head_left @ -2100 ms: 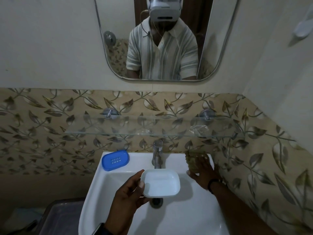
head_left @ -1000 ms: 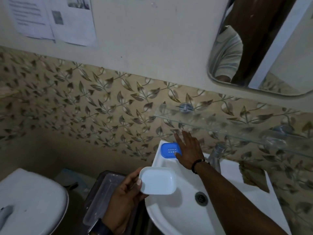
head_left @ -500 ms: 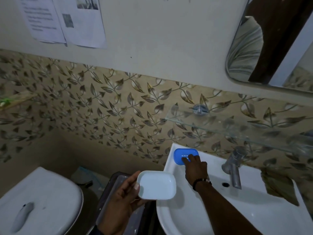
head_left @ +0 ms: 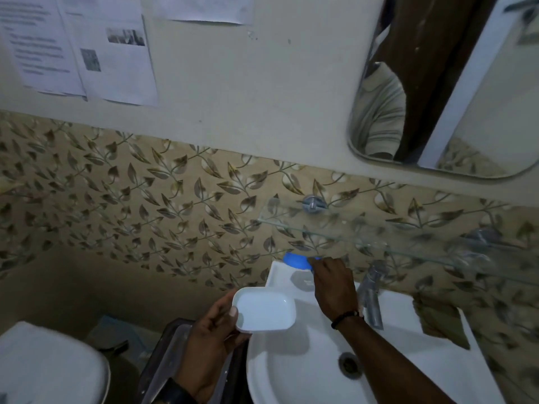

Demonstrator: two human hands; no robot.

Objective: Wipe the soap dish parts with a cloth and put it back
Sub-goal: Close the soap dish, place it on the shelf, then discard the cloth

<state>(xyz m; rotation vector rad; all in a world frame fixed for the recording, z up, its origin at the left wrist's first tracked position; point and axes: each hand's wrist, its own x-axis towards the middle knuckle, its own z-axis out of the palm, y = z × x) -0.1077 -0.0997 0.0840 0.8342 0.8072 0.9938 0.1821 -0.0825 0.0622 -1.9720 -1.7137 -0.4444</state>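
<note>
My left hand (head_left: 211, 335) holds the white soap dish tray (head_left: 264, 312) level by its left edge, just left of the white sink (head_left: 294, 371). My right hand (head_left: 332, 282) reaches across the sink to its back left corner and grips the blue soap dish insert (head_left: 296, 261), which is tilted up off the rim with its shadow on the rim below. The brown cloth (head_left: 440, 322) lies on the sink's right rim, beside the tap (head_left: 372, 295).
A glass shelf (head_left: 379, 237) juts from the leaf-patterned tiles just above my right hand. A mirror (head_left: 455, 83) hangs at the upper right. A closed toilet lid (head_left: 49, 368) and a dark bin (head_left: 163, 363) stand at the lower left.
My right hand left the cloth on the right rim, crossed to the back left corner, took hold of the blue insert and lifted it off the rim. The view swung left.
</note>
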